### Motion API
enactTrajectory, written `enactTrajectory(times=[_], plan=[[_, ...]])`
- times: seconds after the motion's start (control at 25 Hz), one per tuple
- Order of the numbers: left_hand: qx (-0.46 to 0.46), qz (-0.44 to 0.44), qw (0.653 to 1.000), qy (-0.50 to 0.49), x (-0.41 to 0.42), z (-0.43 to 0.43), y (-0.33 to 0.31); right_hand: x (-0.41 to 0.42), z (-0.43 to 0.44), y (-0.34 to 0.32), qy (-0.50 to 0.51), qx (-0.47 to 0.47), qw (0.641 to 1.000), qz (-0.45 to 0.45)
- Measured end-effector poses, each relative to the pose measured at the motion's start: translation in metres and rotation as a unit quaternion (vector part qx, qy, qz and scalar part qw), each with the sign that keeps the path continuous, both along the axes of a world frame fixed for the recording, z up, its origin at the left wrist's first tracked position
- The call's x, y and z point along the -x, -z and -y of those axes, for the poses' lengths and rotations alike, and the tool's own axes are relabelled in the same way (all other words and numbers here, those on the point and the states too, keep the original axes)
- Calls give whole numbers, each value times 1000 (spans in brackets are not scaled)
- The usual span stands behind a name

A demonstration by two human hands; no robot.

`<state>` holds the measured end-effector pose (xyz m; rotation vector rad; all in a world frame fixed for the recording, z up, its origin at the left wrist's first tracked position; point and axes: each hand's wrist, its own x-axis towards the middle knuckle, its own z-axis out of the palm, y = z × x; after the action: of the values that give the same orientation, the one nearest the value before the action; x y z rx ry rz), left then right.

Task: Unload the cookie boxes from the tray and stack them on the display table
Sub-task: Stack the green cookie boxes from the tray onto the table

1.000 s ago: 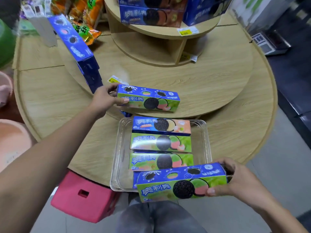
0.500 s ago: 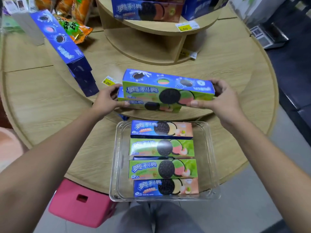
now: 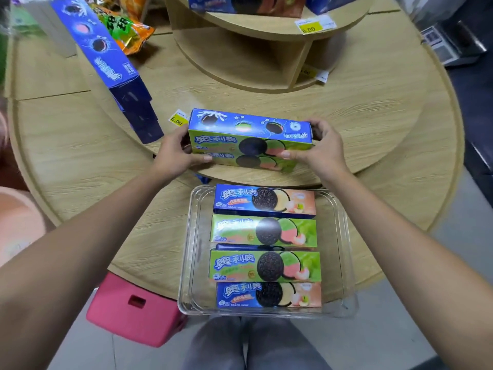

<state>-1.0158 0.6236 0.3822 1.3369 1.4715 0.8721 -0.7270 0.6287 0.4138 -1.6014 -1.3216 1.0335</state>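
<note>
On the middle tier of the round wooden display table [image 3: 360, 108], a green-and-blue cookie box [image 3: 248, 132] rests on top of a second green box [image 3: 240, 161]. My left hand [image 3: 176, 153] grips the left ends of the two stacked boxes. My right hand [image 3: 317, 148] holds the right end of the top box. Below them a clear plastic tray [image 3: 196, 263] sits on the lowest tier and holds several cookie boxes laid flat: a blue-and-peach one [image 3: 264, 201] at the far end, two green ones [image 3: 264, 232], and another blue-and-peach one [image 3: 269, 295] nearest me.
A stack of blue cookie boxes [image 3: 106, 62] leans at the left of the middle tier, next to orange snack bags [image 3: 125, 28]. A yellow price tag [image 3: 177, 120] lies beside the stack. A pink stool [image 3: 133, 313] stands under the table's edge. A scale [image 3: 453, 41] sits at the right.
My right hand carried a green box from the tray's near end up over the tray and set it on the box my left hand held on the middle tier.
</note>
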Motion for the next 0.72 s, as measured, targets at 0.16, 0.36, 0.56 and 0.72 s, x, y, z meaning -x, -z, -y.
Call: enactTrajectory(times=[0.16, 0.36, 0.56, 0.72], plan=[[-11, 24, 1000, 4, 0, 0, -8, -1, -3, 5, -19, -9, 999, 27], [-3, 6, 1000, 22, 6, -1, -10, -5, 5, 7, -52, 8, 998, 35], [2, 6, 999, 32, 10, -6, -9, -7, 7, 7, -62, 15, 995, 72], [2, 22, 999, 28, 6, -5, -5, -8, 4, 0, -76, 23, 990, 117]])
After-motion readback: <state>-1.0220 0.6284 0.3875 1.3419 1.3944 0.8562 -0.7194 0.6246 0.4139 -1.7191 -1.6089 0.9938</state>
